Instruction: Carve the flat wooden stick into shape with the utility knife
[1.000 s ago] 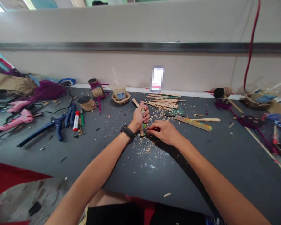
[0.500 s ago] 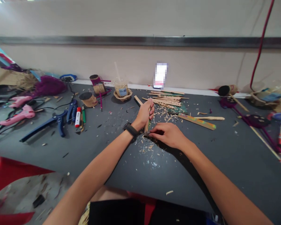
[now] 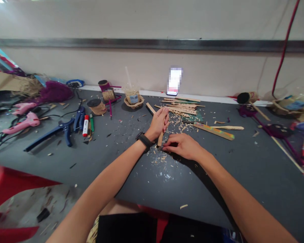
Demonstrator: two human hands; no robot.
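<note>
My left hand [image 3: 159,124] is wrapped round a flat wooden stick [image 3: 160,138], whose near end points down toward the table. Close to that end, my right hand [image 3: 182,145] is closed in a pinch on a small, thin, greyish blade [image 3: 160,147]. The blade sits at the tip of the stick; whether it touches the wood is too small to tell. Pale wood shavings [image 3: 162,158] lie scattered below and around both hands. Another wooden strip [image 3: 150,108] lies just beyond my left hand.
Several carved sticks [image 3: 182,107] lie behind my hands, with a painted strip [image 3: 214,131] to the right. A cup [image 3: 132,96] and a lit phone [image 3: 174,81] stand at the back. Left are a marker [image 3: 85,125], a blue cutter [image 3: 63,128] and pink glue guns [image 3: 25,123].
The stick has turned a little in my left hand: its green edge no longer shows, and a bare wood face does. My right hand stays at its end. The view has shifted slightly.
</note>
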